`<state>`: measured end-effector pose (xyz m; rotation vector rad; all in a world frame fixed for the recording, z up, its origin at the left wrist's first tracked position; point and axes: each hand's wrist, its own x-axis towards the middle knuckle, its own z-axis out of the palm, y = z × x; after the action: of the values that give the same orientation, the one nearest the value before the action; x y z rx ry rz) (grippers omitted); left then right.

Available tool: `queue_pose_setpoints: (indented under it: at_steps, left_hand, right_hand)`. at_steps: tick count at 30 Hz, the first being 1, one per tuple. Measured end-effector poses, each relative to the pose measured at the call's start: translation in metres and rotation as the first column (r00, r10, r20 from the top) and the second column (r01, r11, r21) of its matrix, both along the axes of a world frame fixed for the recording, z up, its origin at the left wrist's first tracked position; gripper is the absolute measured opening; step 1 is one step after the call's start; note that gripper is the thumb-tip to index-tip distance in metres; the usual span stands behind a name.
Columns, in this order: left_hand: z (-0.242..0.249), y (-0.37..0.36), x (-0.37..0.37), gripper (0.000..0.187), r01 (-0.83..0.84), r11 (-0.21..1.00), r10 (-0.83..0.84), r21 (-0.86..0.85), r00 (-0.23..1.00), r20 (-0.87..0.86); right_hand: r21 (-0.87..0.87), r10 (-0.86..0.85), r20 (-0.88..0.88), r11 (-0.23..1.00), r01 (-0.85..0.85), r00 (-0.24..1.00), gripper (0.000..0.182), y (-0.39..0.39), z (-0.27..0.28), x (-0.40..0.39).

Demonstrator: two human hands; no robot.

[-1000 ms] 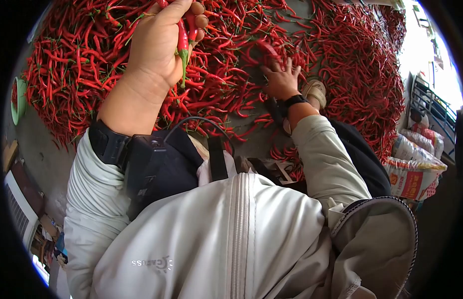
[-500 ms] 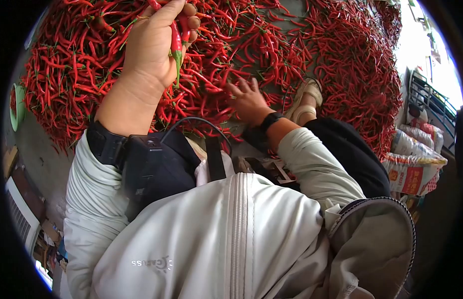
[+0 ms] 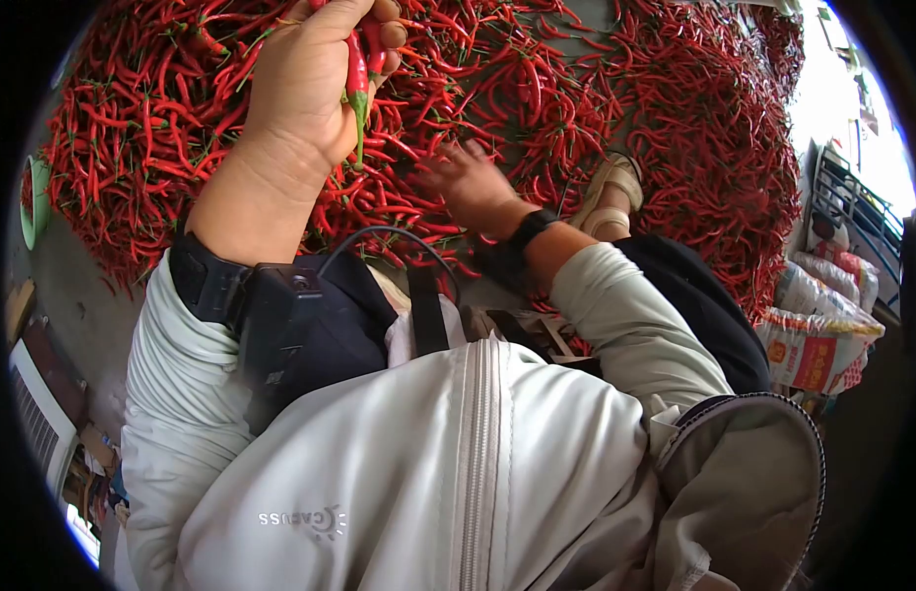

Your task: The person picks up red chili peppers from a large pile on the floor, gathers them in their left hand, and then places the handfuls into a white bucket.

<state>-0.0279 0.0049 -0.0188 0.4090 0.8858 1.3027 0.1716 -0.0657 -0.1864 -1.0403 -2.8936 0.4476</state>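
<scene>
My left hand is raised at the top, closed around red chili peppers. One hangs below the fingers with its green stem pointing down, and another shows beside it. The fingertips curl at the right, and part of the hold is cut off by the frame's top edge. Lower and to the right, my right hand reaches over the pile of red chili peppers. Its fingers are blurred but look spread, with no pepper visible in them. A black band circles the right wrist.
More chilies spread over the floor at right, beside my sandalled foot. Printed sacks stand at the right edge, near a metal rack. A green basin sits far left. A black cable loops between my arms.
My right hand has moved a little left over the pile, its fingers now more blurred. My left hand still holds the chilies and has barely shifted.
</scene>
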Motion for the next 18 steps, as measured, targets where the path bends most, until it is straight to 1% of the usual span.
queue_pose_setpoints:
  at_steps: [2, 3, 5, 6, 8, 9, 10, 11, 12, 13, 15, 16, 18]
  left_hand:
    - [0.000, 0.000, 0.000, 0.015, -0.013, 1.000, 0.013, -0.007, 1.000, -0.016]
    - [0.000, 0.001, 0.000, 0.015, -0.013, 1.000, 0.012, -0.020, 1.000, -0.015]
    - [-0.001, 0.002, -0.001, 0.015, -0.010, 0.999, 0.010, -0.034, 1.000, -0.011]
    - [-0.002, 0.002, -0.002, 0.016, 0.002, 1.000, -0.002, -0.029, 1.000, -0.003]
    - [-0.002, 0.002, -0.004, 0.016, 0.008, 1.000, -0.008, -0.027, 1.000, 0.004]
    - [-0.002, 0.001, -0.004, 0.016, 0.008, 1.000, -0.008, -0.019, 1.000, 0.000]
    - [-0.002, 0.000, -0.004, 0.016, 0.008, 1.000, -0.009, -0.009, 1.000, -0.003]
    - [-0.001, 0.000, -0.004, 0.016, 0.007, 1.000, -0.007, -0.010, 1.000, -0.003]
    - [-0.001, 0.000, -0.004, 0.015, 0.000, 1.000, 0.000, -0.009, 1.000, -0.010]
    - [0.000, 0.000, -0.004, 0.015, -0.006, 1.000, 0.006, -0.008, 1.000, -0.017]
    - [-0.001, 0.000, -0.005, 0.015, -0.002, 1.000, 0.002, -0.002, 1.000, -0.015]
    - [-0.001, 0.000, -0.005, 0.015, 0.003, 1.000, -0.003, 0.004, 1.000, -0.012]
    - [0.000, 0.000, -0.004, 0.015, 0.001, 1.000, -0.001, 0.003, 1.000, -0.013]
  right_hand:
    - [-0.082, 0.277, 0.096, 0.959, -0.270, 0.956, 0.040, -0.017, 0.001, -0.019]
    - [-0.084, 0.275, 0.095, 0.960, -0.268, 0.957, 0.040, -0.022, 0.002, -0.017]
    - [-0.152, 0.251, 0.304, 0.965, -0.214, 0.919, 0.047, -0.028, 0.003, -0.008]
    - [-0.152, 0.252, 0.305, 0.965, -0.214, 0.919, 0.047, -0.023, 0.003, 0.001]
    - [-0.133, 0.172, 0.574, 0.984, -0.116, 0.800, 0.047, -0.003, 0.003, 0.030]
    - [-0.013, 0.065, 0.524, 0.998, -0.069, 0.849, 0.045, 0.008, 0.012, 0.044]
    - [0.042, -0.003, 0.503, 0.999, -0.021, 0.864, 0.044, 0.016, -0.010, 0.064]
    - [0.091, -0.025, 0.496, 0.996, -0.024, 0.868, 0.042, 0.028, 0.000, 0.075]
    - [0.134, -0.076, 0.482, 0.991, 0.012, 0.873, 0.040, 0.040, 0.004, 0.082]
    - [0.135, -0.075, 0.482, 0.991, 0.011, 0.873, 0.040, 0.050, 0.010, 0.086]
    - [0.109, -0.216, 0.558, 0.976, 0.187, 0.801, 0.040, 0.064, 0.020, 0.092]
    - [0.110, -0.217, 0.558, 0.976, 0.188, 0.801, 0.040, 0.070, 0.023, 0.094]
    - [0.144, -0.342, 0.577, 0.937, 0.319, 0.742, 0.040, 0.077, 0.026, 0.097]
